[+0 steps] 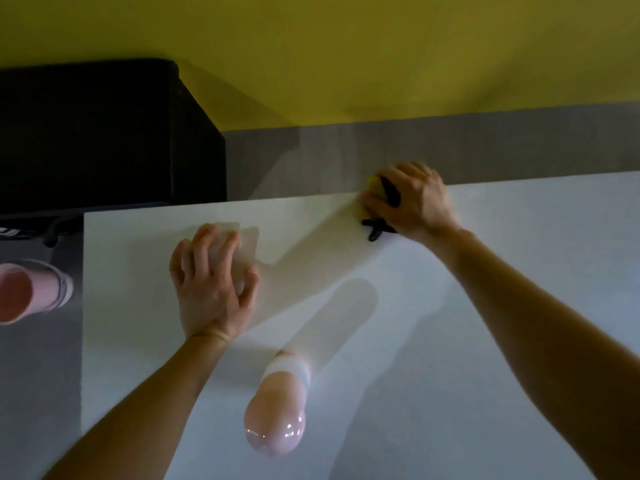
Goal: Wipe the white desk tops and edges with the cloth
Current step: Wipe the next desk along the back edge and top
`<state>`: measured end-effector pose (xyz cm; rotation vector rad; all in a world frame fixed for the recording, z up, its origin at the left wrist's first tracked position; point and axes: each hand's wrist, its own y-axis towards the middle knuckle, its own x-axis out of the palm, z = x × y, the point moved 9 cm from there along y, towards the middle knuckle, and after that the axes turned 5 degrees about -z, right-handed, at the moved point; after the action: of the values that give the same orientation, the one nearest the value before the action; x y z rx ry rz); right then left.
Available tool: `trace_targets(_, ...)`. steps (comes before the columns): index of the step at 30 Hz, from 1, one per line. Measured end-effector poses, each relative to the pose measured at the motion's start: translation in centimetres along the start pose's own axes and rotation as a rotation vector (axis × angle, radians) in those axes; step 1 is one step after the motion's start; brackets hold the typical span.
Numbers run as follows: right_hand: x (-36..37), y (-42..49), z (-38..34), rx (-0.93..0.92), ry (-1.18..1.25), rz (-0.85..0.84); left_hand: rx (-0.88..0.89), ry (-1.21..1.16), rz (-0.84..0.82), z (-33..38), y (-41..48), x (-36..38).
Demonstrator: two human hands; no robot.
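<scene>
Head view, from left to right: we see first a pink container [20, 289] with a pale band, well to the left of both hands, beyond the left edge of the white desk [450, 341]. Behind it and far from the grip stands a black box [104, 133] against the yellow wall [346, 46].

Next comes the left hand [207, 289], palm down on the desk top. Its fingers are bent and spread over a pale blurred patch [242, 251]. We cannot tell if they hold something there or only press on the surface.

Between the two forearms, nearer to us than both hands, a pink bottle [277, 420] with a white band is on the desk. Its rounded shiny end points toward us.

Further right, the right hand [415, 202] is at the far edge of the desk, and its curled fingers grip the cloth [375, 185] tightly. The cloth is bunched, yellow at the fingertips and dark inside the grip. Its long axis goes across the edge, from far to near. The yellow part lies on the far edge, and a black end [377, 230] comes out below the hand, lies on the desk top and points toward us and to the left.
</scene>
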<state>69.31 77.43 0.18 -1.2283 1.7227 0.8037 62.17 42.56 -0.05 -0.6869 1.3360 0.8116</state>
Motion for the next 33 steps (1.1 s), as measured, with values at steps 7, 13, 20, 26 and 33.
trace_targets(7,0.7,-0.7,-2.1,0.234,-0.123,0.027,-0.010,-0.014,-0.009,0.1,0.1,-0.1)
trace_targets(13,8.6,4.0,-19.9,-0.068,-0.043,-0.110,-0.020,0.048,-0.058,0.3,0.2,0.1)
trace_targets(20,-0.1,-1.6,0.5,0.137,-0.035,0.041,-0.019,0.037,-0.053,0.3,0.0,-0.4)
trace_targets(26,-4.3,-4.1,7.3,0.414,-0.182,0.060,-0.021,0.138,-0.184,1.0,0.9,-1.2)
trace_targets(33,4.8,2.8,-11.8,-0.007,-0.056,-0.337,-0.096,0.223,-0.580,2.5,3.5,-3.3)
